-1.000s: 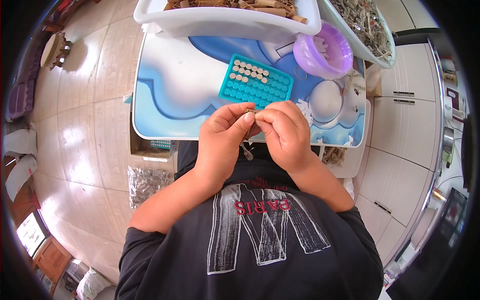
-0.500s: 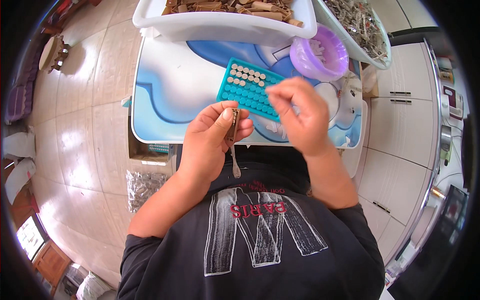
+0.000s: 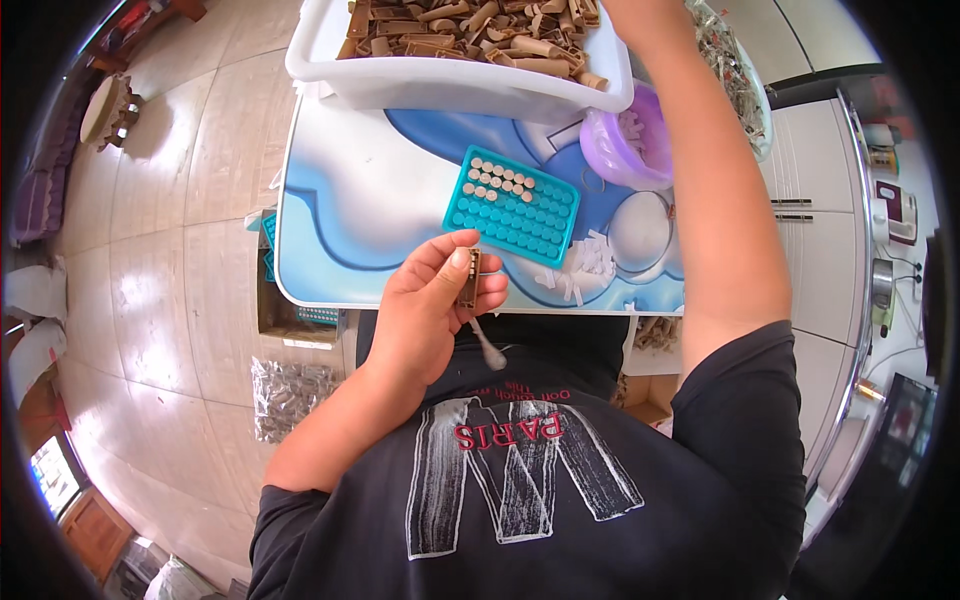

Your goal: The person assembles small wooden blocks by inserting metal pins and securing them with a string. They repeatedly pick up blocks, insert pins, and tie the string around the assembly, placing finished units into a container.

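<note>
My left hand (image 3: 425,300) is closed around a small brown plastic housing (image 3: 469,280), held upright between thumb and fingers near the table's front edge. A row of small pale bits shows along its face. From under the hand hangs a thin, pale cord-like piece (image 3: 488,347), whose kind I cannot make out. My right hand (image 3: 645,22) reaches past the top edge of the view, next to the white tub, and its fingers are hidden. Between the arms lies a turquoise tray (image 3: 512,238) of round cups, some filled with pale round discs (image 3: 495,181).
The white tub (image 3: 450,75) of brown plastic pieces stands at the back. Right of it are a purple bowl (image 3: 597,150) and a bin of clear-wrapped parts (image 3: 735,75). White paper strips (image 3: 590,258) lie on the blue-and-white table (image 3: 350,170). A box (image 3: 300,325) sits below left.
My right hand has swung from beside the turquoise tray up and away, past the far right corner of the white tub. My left hand keeps the brown housing; the hanging piece has swung right.
</note>
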`<control>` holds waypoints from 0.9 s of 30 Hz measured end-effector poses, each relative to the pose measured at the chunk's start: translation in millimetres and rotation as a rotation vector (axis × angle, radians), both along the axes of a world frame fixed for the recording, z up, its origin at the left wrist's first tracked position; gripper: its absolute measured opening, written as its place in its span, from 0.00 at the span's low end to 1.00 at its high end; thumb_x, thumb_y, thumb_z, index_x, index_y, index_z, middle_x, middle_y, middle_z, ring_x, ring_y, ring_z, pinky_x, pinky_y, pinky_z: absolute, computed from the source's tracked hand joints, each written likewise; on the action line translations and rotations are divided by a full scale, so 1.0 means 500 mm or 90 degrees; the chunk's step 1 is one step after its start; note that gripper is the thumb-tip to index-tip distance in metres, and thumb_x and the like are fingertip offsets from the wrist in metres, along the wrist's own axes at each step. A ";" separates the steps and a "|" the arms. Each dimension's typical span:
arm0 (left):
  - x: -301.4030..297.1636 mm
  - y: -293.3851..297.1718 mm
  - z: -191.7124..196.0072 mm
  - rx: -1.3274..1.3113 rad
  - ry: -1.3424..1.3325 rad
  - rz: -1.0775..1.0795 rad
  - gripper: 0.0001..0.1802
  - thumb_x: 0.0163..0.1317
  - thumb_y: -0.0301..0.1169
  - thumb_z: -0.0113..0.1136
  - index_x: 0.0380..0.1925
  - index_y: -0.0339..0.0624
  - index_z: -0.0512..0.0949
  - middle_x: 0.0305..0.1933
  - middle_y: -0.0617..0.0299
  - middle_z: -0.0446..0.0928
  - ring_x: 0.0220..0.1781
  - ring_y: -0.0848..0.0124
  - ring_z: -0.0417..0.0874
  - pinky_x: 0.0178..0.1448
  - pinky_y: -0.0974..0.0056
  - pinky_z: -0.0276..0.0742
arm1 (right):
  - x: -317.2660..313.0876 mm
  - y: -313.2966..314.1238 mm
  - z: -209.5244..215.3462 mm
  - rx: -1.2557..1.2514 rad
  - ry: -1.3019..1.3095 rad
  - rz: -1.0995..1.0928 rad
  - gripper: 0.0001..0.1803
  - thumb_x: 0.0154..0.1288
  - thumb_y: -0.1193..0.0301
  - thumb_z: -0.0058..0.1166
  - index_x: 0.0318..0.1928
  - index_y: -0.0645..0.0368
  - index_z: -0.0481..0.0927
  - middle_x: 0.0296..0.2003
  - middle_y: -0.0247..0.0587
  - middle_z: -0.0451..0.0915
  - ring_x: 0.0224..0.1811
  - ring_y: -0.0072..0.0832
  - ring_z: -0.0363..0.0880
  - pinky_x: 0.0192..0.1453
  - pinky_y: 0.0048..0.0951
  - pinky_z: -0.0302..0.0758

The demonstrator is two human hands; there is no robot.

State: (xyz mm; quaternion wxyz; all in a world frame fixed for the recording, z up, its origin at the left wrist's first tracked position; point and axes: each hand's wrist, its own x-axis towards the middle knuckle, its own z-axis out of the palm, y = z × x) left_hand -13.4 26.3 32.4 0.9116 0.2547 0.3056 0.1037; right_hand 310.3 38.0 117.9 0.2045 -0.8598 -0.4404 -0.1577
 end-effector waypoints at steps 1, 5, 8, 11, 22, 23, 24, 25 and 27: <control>0.000 -0.001 0.000 0.006 -0.002 0.005 0.14 0.70 0.31 0.47 0.50 0.35 0.68 0.43 0.54 0.76 0.41 0.68 0.81 0.49 0.64 0.79 | -0.015 0.024 0.007 -0.033 0.020 -0.043 0.12 0.54 0.66 0.58 0.38 0.57 0.80 0.37 0.50 0.81 0.42 0.45 0.79 0.46 0.41 0.74; 0.005 -0.003 0.011 0.009 -0.003 -0.018 0.14 0.70 0.31 0.47 0.51 0.35 0.69 0.43 0.56 0.76 0.44 0.69 0.80 0.53 0.63 0.78 | -0.004 0.048 -0.006 -0.149 0.039 -0.097 0.13 0.53 0.65 0.59 0.39 0.55 0.80 0.37 0.50 0.81 0.43 0.45 0.79 0.47 0.41 0.74; 0.006 -0.003 0.008 -0.013 -0.017 -0.024 0.15 0.70 0.31 0.46 0.52 0.34 0.69 0.44 0.56 0.75 0.45 0.67 0.79 0.54 0.62 0.78 | 0.015 0.054 -0.033 -0.093 -0.008 -0.078 0.12 0.53 0.66 0.58 0.39 0.54 0.80 0.36 0.50 0.81 0.42 0.44 0.80 0.47 0.40 0.75; 0.008 0.001 0.005 -0.044 -0.021 -0.015 0.15 0.70 0.30 0.45 0.52 0.33 0.68 0.44 0.55 0.74 0.46 0.67 0.79 0.54 0.62 0.77 | 0.011 0.047 -0.032 -0.061 0.032 -0.028 0.11 0.53 0.68 0.57 0.39 0.55 0.80 0.36 0.49 0.82 0.42 0.44 0.80 0.47 0.39 0.75; 0.018 -0.007 0.004 -0.098 -0.072 -0.012 0.19 0.71 0.30 0.37 0.56 0.27 0.64 0.46 0.51 0.74 0.46 0.65 0.79 0.56 0.60 0.76 | -0.328 -0.197 -0.104 0.236 0.113 0.336 0.08 0.52 0.78 0.61 0.36 0.60 0.80 0.34 0.43 0.80 0.33 0.37 0.80 0.37 0.30 0.76; 0.019 -0.008 0.001 -0.104 -0.082 -0.022 0.20 0.71 0.30 0.36 0.56 0.27 0.64 0.47 0.51 0.74 0.47 0.65 0.79 0.57 0.59 0.76 | -0.353 -0.219 -0.124 0.220 0.119 0.319 0.10 0.51 0.78 0.62 0.36 0.59 0.80 0.37 0.44 0.80 0.34 0.37 0.81 0.36 0.30 0.77; 0.019 -0.011 -0.002 -0.101 -0.079 -0.027 0.20 0.71 0.30 0.37 0.56 0.27 0.64 0.47 0.52 0.74 0.46 0.66 0.79 0.56 0.60 0.76 | -0.371 -0.238 -0.150 0.209 0.161 0.307 0.11 0.51 0.77 0.63 0.37 0.60 0.80 0.38 0.45 0.80 0.34 0.37 0.81 0.37 0.31 0.78; 0.020 -0.015 -0.006 -0.102 -0.078 -0.037 0.20 0.71 0.30 0.37 0.56 0.27 0.64 0.47 0.53 0.75 0.46 0.67 0.79 0.56 0.61 0.76 | -0.386 -0.258 -0.172 0.195 0.201 0.289 0.12 0.51 0.77 0.63 0.38 0.60 0.80 0.40 0.47 0.80 0.35 0.38 0.82 0.37 0.31 0.78; 0.020 -0.022 -0.015 -0.094 -0.071 -0.057 0.20 0.71 0.30 0.37 0.57 0.28 0.64 0.46 0.54 0.75 0.46 0.68 0.79 0.56 0.62 0.76 | -0.403 -0.279 -0.179 0.180 0.270 0.278 0.14 0.51 0.76 0.64 0.40 0.61 0.80 0.44 0.49 0.79 0.38 0.39 0.82 0.39 0.31 0.79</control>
